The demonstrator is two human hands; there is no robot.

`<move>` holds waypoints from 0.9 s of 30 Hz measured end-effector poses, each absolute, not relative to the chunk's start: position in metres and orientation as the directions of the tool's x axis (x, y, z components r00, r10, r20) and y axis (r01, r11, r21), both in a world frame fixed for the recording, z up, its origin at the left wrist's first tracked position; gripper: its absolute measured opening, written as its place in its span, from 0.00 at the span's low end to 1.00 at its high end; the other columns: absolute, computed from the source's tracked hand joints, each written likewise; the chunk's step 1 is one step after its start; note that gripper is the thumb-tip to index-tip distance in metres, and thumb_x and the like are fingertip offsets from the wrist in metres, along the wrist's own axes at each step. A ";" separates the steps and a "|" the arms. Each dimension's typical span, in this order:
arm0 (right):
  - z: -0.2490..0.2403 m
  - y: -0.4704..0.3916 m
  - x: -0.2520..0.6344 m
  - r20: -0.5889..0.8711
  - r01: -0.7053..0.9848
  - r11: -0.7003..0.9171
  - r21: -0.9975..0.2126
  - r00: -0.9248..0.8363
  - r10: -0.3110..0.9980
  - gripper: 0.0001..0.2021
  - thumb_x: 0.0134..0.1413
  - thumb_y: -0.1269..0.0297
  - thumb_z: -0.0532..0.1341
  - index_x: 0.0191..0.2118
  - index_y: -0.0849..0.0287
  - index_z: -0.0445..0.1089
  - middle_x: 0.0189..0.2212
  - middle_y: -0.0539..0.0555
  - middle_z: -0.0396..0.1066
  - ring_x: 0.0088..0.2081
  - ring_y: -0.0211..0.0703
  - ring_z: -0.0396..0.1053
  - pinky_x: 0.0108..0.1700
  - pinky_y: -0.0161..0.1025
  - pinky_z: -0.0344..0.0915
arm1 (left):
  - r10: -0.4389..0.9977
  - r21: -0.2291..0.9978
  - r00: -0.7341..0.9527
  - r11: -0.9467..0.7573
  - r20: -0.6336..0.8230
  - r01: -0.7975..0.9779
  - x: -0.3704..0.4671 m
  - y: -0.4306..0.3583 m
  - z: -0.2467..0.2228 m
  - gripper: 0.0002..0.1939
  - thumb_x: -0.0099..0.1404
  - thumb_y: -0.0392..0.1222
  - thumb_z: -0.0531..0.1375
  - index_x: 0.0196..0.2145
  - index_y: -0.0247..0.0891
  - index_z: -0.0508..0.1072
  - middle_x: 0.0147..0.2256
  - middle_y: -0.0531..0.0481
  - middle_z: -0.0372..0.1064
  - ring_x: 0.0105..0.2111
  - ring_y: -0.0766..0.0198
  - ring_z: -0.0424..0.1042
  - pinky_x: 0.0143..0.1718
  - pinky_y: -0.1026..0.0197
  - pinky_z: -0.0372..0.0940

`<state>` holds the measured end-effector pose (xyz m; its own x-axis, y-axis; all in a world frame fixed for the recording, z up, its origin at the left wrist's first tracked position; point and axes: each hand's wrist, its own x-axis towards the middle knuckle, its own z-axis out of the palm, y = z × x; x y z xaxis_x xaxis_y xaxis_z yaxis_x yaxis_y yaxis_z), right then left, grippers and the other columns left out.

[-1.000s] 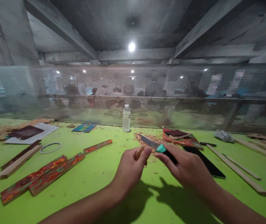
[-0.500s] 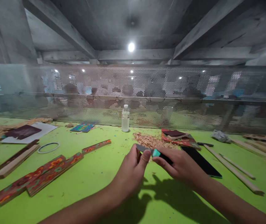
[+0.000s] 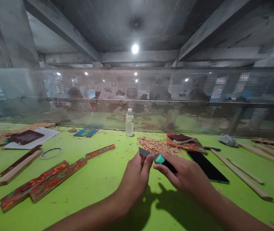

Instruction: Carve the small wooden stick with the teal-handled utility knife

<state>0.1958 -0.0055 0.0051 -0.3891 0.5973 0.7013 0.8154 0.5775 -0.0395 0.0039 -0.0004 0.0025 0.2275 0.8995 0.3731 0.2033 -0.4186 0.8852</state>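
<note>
Above the middle of the green table, my right hand [image 3: 184, 168] is closed around a utility knife [image 3: 166, 163] with a black and teal handle. Its grey blade [image 3: 144, 151] points left, over the top of my left hand [image 3: 135, 176]. That hand is closed, its thumb against the blade near the handle. Whatever its curled fingers hold is hidden from this side. Just beyond both hands lies a heap of wood shavings [image 3: 155, 144].
Painted wooden strips [image 3: 60, 179], a plain wood bar [image 3: 19, 168] and a tape ring [image 3: 51, 153] lie left. A water bottle [image 3: 129, 122] stands before the perforated screen [image 3: 103, 93]. On the right are a black tablet-like slab [image 3: 208, 166], sandpaper [image 3: 179, 137] and wooden sticks [image 3: 243, 176].
The knife and both hands have shifted only slightly, and a bit more of the blade shows above my left hand. My grips look the same.
</note>
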 end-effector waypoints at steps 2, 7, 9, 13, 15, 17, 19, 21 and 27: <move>0.006 -0.007 0.196 0.721 0.836 0.547 -0.047 -0.351 0.598 0.23 0.72 0.43 0.51 0.44 0.54 0.75 0.37 0.58 0.82 0.31 0.49 0.79 0.27 0.39 0.66 | 0.895 0.880 0.225 -0.430 0.386 0.200 0.004 0.000 0.003 0.21 0.75 0.60 0.52 0.34 0.41 0.65 0.30 0.52 0.67 0.32 0.59 0.64 0.35 0.57 0.56; 0.014 -0.002 0.204 0.748 0.828 0.550 -0.106 -0.298 0.593 0.20 0.72 0.46 0.53 0.44 0.57 0.72 0.33 0.58 0.79 0.31 0.51 0.77 0.28 0.40 0.63 | 0.854 0.856 0.287 -0.491 0.435 0.163 0.004 -0.002 0.005 0.23 0.75 0.60 0.53 0.28 0.44 0.54 0.25 0.59 0.48 0.26 0.64 0.50 0.28 0.58 0.48; 0.018 -0.001 0.206 0.743 0.786 0.600 -0.150 -0.311 0.593 0.18 0.73 0.48 0.52 0.43 0.57 0.71 0.31 0.56 0.77 0.30 0.49 0.76 0.29 0.39 0.63 | 0.827 0.838 0.324 -0.525 0.460 0.148 0.002 -0.004 0.004 0.22 0.75 0.61 0.52 0.30 0.44 0.54 0.26 0.59 0.47 0.27 0.64 0.50 0.29 0.58 0.49; 0.020 -0.004 0.200 0.733 0.707 0.683 -0.183 -0.365 0.575 0.20 0.74 0.49 0.48 0.41 0.57 0.69 0.28 0.52 0.73 0.27 0.43 0.71 0.28 0.38 0.62 | 0.760 0.778 0.404 -0.607 0.509 0.161 -0.003 -0.008 0.002 0.17 0.76 0.60 0.49 0.40 0.43 0.57 0.33 0.55 0.54 0.32 0.61 0.57 0.35 0.57 0.57; 0.019 -0.008 0.196 0.724 0.670 0.717 -0.194 -0.396 0.565 0.21 0.74 0.48 0.48 0.40 0.57 0.69 0.26 0.50 0.71 0.25 0.41 0.69 0.27 0.37 0.61 | 0.713 0.719 0.465 -0.664 0.525 0.205 -0.005 -0.011 0.001 0.18 0.76 0.60 0.49 0.49 0.43 0.55 0.39 0.50 0.59 0.37 0.57 0.62 0.41 0.53 0.61; 0.019 -0.011 0.193 0.712 0.630 0.749 -0.207 -0.428 0.557 0.21 0.74 0.47 0.47 0.39 0.56 0.68 0.26 0.50 0.71 0.25 0.40 0.68 0.27 0.37 0.61 | 0.664 0.655 0.521 -0.716 0.536 0.239 -0.007 -0.013 0.001 0.24 0.75 0.61 0.49 0.55 0.42 0.49 0.44 0.44 0.61 0.42 0.52 0.64 0.46 0.48 0.63; 0.018 -0.013 0.192 0.702 0.593 0.774 -0.223 -0.453 0.549 0.21 0.75 0.47 0.47 0.38 0.56 0.67 0.27 0.50 0.72 0.26 0.40 0.69 0.29 0.37 0.62 | 0.631 0.609 0.552 -0.751 0.545 0.255 -0.008 -0.013 -0.001 0.27 0.75 0.61 0.49 0.58 0.42 0.45 0.48 0.40 0.61 0.45 0.49 0.66 0.49 0.45 0.64; 0.017 -0.013 0.192 0.702 0.566 0.790 -0.236 -0.463 0.541 0.20 0.75 0.48 0.47 0.39 0.56 0.67 0.29 0.51 0.72 0.27 0.40 0.69 0.29 0.37 0.61 | 0.602 0.570 0.566 -0.779 0.563 0.262 -0.008 -0.013 -0.005 0.28 0.75 0.60 0.49 0.60 0.43 0.43 0.50 0.39 0.60 0.47 0.48 0.66 0.51 0.43 0.65; 0.013 -0.011 0.193 0.711 0.511 0.817 -0.266 -0.468 0.525 0.17 0.74 0.50 0.50 0.40 0.56 0.67 0.26 0.49 0.69 0.24 0.39 0.65 0.28 0.37 0.56 | 0.485 0.425 0.561 -0.872 0.671 0.244 -0.006 -0.009 -0.017 0.26 0.74 0.59 0.51 0.60 0.46 0.46 0.49 0.40 0.59 0.44 0.48 0.67 0.45 0.42 0.70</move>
